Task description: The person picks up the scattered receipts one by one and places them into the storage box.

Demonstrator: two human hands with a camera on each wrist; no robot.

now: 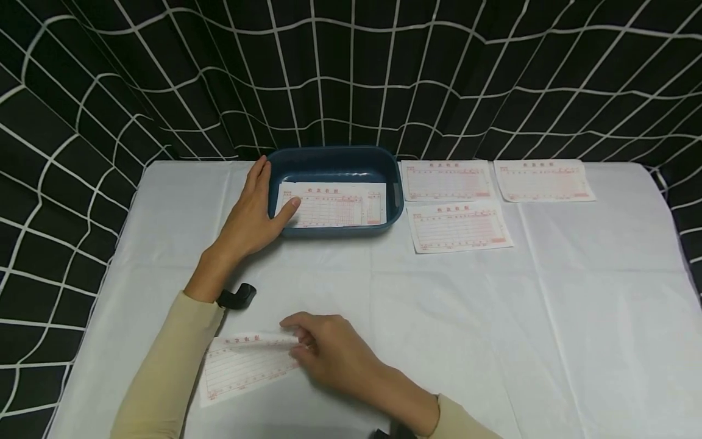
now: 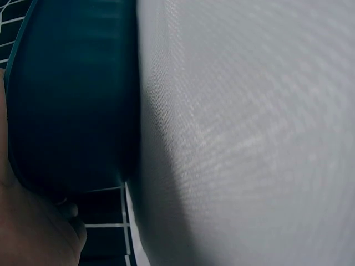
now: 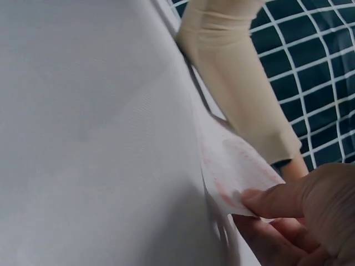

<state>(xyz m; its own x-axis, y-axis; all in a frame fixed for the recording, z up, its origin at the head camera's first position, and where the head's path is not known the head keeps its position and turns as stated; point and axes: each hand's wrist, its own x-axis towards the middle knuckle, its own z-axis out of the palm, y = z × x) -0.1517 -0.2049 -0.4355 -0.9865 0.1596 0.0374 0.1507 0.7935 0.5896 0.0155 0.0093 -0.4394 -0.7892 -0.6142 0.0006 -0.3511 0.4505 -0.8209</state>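
Observation:
My left hand (image 1: 249, 210) holds a dark blue plastic basin (image 1: 334, 233) by its left end, the thumb over the rim and the fingers along the outside. In the left wrist view the basin's side wall (image 2: 72, 100) fills the left part beside the hand (image 2: 33, 227). Inside the basin lie receipt slips (image 1: 329, 204) printed in red. Nearer the front edge, my right hand (image 1: 340, 353) pinches the right edge of another receipt slip (image 1: 241, 369) between thumb and fingers. The right wrist view shows this slip (image 3: 236, 160) partly lifted, with the thumb on top.
Three single receipt slips lie right of the basin: one beside its rim (image 1: 446, 181), one farther right (image 1: 543, 181), and one below (image 1: 459, 227). White cloth (image 1: 439, 317) covers the table. Dark fabric with white grid lines (image 1: 351, 61) hangs behind and at the sides.

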